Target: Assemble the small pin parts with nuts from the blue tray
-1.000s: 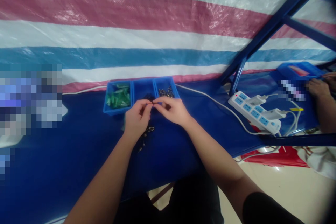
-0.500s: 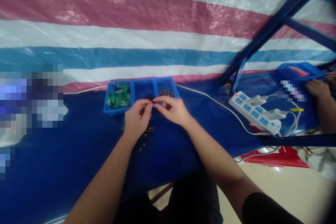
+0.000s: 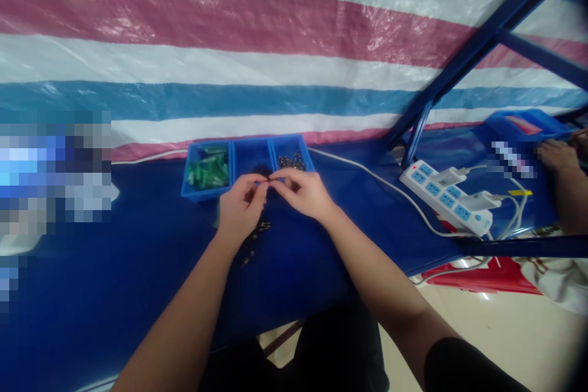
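Between the two hands, fingertips meet over a tiny dark part [image 3: 267, 182], too small to identify. Left hand [image 3: 239, 211] pinches it from the left, thumb and forefinger closed down tight; right hand [image 3: 303, 195] pinches from the right, same closed fingertip grip. Whether each hand has its own piece or both share one, cannot tell.

Just beyond the pinch sits a blue tray [image 3: 229, 165] with three compartments: green pieces [image 3: 206, 170] in the one off to the left, a few dark bits in the middle one straight behind the fingertips, small metal parts [image 3: 289, 162] in the one behind the right hand. Right hand knuckles overlap the tray's near wall; contact unclear.

Below the pinch, under the left hand's heel, a small scatter of dark finished pieces [image 3: 254, 239] lies on the blue tablecloth [image 3: 138, 257].

Well to the right of the grip, a white power strip [image 3: 448, 196] with plugs and a white cable. Further right, another person's hand [image 3: 555, 154] by a second blue tray [image 3: 523, 124]. Behind everything, a striped tarp [image 3: 275, 43].
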The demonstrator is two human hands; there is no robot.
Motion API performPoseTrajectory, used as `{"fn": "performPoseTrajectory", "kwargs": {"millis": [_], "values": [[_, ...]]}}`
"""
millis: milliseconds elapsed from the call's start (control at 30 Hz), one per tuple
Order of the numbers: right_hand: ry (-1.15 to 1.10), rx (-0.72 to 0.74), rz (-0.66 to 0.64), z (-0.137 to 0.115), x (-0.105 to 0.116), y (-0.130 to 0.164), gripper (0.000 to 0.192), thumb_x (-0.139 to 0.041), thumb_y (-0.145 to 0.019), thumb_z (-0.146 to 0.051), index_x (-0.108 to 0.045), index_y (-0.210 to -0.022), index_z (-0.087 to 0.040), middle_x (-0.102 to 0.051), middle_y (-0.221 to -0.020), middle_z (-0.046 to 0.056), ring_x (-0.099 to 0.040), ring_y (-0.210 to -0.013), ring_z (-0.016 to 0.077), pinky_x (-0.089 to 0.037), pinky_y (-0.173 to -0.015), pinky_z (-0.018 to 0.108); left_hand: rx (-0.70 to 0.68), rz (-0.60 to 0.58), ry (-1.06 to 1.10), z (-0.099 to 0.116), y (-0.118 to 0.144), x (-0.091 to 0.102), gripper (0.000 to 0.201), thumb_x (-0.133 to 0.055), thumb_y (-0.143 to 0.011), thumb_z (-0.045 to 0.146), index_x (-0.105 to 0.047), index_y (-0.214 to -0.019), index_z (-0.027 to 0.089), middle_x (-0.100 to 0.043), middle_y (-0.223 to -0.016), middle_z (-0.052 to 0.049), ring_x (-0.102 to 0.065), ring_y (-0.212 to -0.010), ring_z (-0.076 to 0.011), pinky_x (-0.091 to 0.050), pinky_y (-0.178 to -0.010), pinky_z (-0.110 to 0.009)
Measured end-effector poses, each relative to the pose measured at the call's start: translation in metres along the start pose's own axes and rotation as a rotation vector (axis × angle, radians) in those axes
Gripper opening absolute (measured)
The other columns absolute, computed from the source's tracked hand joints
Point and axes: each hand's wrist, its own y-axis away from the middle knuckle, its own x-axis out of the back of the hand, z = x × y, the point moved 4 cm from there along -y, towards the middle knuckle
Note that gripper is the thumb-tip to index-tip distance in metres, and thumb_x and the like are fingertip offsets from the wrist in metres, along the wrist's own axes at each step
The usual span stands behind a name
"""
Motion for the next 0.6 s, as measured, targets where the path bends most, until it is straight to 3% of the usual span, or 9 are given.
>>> {"fn": "performPoseTrajectory", "kwargs": {"millis": [233,433,500,600], "values": [[-0.105,0.064,0.024,-0.0024,-0.0026,0.0009,0.023,-0.065,-0.095,-0.037,-0.077,-0.103,-0.018,-0.055,-0.059,-0.005,-0.046,-0.054,0.0075,-0.044,-0.061,0.022,-0.041,-0.071,-0.049,-0.0031,0.0003,-0.0046,0.02,-0.06,-0.095,0.032,-0.069,-0.11,0.022,-0.067,-0.066,0.004,-0.064,-0.055,-0.0096,-0.05,-0.058,-0.02],[-0.095,0.071,0.026,-0.0029,-0.0023,0.0003,0.02,-0.067,-0.095,-0.035,-0.077,-0.103,-0.019,-0.058,-0.06,-0.005,-0.048,-0.052,0.0075,-0.046,-0.059,0.023,-0.037,-0.062,-0.062,-0.0025,0.0006,-0.0042,0.022,-0.061,-0.094,0.031,-0.07,-0.112,0.022,-0.067,-0.065,0.004,-0.064,-0.055,-0.0103,-0.05,-0.058,-0.021],[-0.073,0.1,0.049,-0.0034,-0.0009,-0.0009,0.019,-0.066,-0.095,-0.034,-0.076,-0.101,-0.02,-0.068,-0.072,-0.001,-0.056,-0.058,0.0088,-0.05,-0.063,0.024,-0.036,-0.035,-0.044,-0.0017,0.0005,-0.0027,0.023,-0.062,-0.094,0.031,-0.07,-0.114,0.022,-0.068,-0.067,0.003,-0.064,-0.055,-0.0102,-0.051,-0.059,-0.021],[-0.047,0.134,0.065,-0.0033,0.0005,-0.0022,0.017,-0.065,-0.095,-0.033,-0.075,-0.097,-0.019,-0.076,-0.104,0.008,-0.07,-0.088,0.0154,-0.056,-0.073,0.027,-0.041,0.02,0.005,-0.0003,0.001,0.0,0.025,-0.064,-0.092,0.033,-0.07,-0.114,0.022,-0.069,-0.071,0.002,-0.064,-0.057,-0.0099,-0.051,-0.06,-0.022]]}}
